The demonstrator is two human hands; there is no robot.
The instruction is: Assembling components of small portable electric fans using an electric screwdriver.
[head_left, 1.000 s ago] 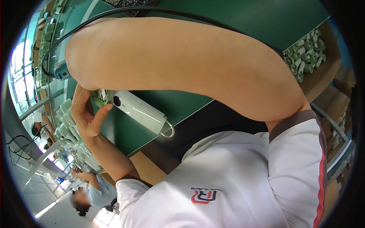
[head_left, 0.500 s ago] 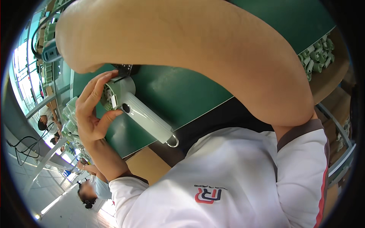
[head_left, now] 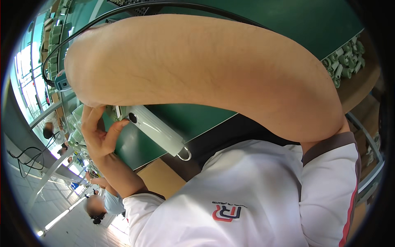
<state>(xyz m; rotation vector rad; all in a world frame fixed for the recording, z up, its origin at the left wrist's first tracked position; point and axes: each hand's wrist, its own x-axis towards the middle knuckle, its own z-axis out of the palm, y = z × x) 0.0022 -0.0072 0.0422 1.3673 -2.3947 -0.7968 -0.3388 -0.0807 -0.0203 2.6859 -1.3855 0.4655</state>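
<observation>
A pale green handheld fan (head_left: 158, 131) lies aslant over the green table, its handle toward me and a metal ring (head_left: 184, 154) at the end. My left hand (head_left: 98, 136) grips its head end between thumb and fingers. Across the upper picture stretches my right forearm, covering most of the fan's head. My right hand (head_left: 80, 80) is at the far left, above my left hand. Beside it juts the end of a blue corded electric screwdriver (head_left: 62, 80), which it appears to hold. Its fingers and the tool's tip are hidden.
A black cable (head_left: 173, 5) arches over my forearm. Several pale green parts (head_left: 345, 59) fill a bin at the right; more pale green parts (head_left: 76, 123) lie at the left. Below the table edge is a cardboard box (head_left: 160, 175). Other people sit farther left.
My right forearm has come down toward me, with the screwdriver, and now hides the fan's head. The cable and a dark perforated tray show above the arm. My left hand has barely moved.
</observation>
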